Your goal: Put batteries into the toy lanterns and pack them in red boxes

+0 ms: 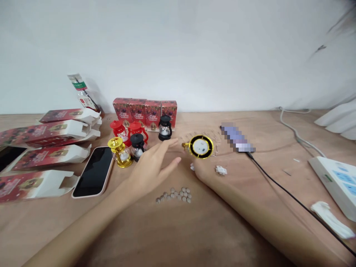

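Observation:
My right hand (202, 170) holds a small gold lantern (200, 147) tipped over, so its round black-and-white underside faces me. The lantern hides most of those fingers. To its left, my left hand (151, 162) is open, fingers stretched toward the lantern but apart from it. Several coin-shaped button batteries (178, 194) lie on the table below my hands. Beside my left hand stand another gold lantern (121, 152), a black one (137, 145) and two red ones (119, 130). One more black lantern (165, 128) stands farther back.
Red printed boxes (152, 113) stand by the wall; flattened ones (36, 157) lie left of a phone (93, 171). Tiny screws (215, 136) and white scraps (221, 170) lie near my right hand. A second phone (236, 138) trails a black cable (280, 189) past a power strip (333, 181).

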Available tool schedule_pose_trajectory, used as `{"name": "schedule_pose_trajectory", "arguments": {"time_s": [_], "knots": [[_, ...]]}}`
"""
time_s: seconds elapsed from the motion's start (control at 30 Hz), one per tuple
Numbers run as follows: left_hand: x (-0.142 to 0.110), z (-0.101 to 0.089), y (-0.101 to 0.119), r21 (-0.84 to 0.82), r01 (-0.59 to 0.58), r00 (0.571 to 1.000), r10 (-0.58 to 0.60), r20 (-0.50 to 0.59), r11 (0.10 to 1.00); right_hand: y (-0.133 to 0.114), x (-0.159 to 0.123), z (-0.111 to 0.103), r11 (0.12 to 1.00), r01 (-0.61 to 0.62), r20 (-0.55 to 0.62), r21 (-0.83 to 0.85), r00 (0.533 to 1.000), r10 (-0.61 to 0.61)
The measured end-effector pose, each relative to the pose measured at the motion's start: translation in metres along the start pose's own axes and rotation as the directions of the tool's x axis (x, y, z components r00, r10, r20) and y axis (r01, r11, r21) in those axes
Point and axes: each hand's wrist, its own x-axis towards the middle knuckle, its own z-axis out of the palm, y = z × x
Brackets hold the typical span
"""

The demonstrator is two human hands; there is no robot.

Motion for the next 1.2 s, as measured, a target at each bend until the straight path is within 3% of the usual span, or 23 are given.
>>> {"name": "schedule_pose_trajectory", "arguments": {"time_s": [0.2,0.33,0.5,0.67,0.97,1.1,1.2], "knots": [[0.003,0.028,-0.014,0.097,0.008,0.968,-0.032,0.247,0.995,0.000,0.034,-0.021,0.983,0.037,-0.344,0.179,0.938,0.027],[0.015,0.060,-0.008,0.123,-0.042,0.938,-0.003,0.347,0.992,0.000,0.038,-0.021,0.979,-0.002,-0.363,0.205,0.928,0.078],[0.027,0.082,-0.008,0.161,-0.101,0.911,0.026,0.411,0.982,0.002,0.031,-0.015,0.975,-0.027,-0.263,0.221,0.961,0.086],[0.025,0.083,-0.012,0.088,-0.018,0.931,-0.015,0.364,0.996,0.002,0.025,-0.011,0.981,-0.071,-0.215,0.183,0.970,0.110],[0.012,0.071,-0.027,-0.124,0.181,0.970,-0.157,0.184,0.976,-0.007,0.009,0.001,0.987,-0.098,-0.119,0.131,0.986,0.114],[0.003,0.059,-0.032,-0.171,0.222,0.974,-0.210,0.084,0.960,-0.010,0.002,0.006,0.996,-0.036,-0.091,0.080,0.995,0.043],[0.000,0.038,-0.034,-0.175,0.237,0.971,-0.239,0.011,0.956,-0.006,-0.003,0.008,0.999,0.017,-0.096,0.047,0.995,-0.012]]}}
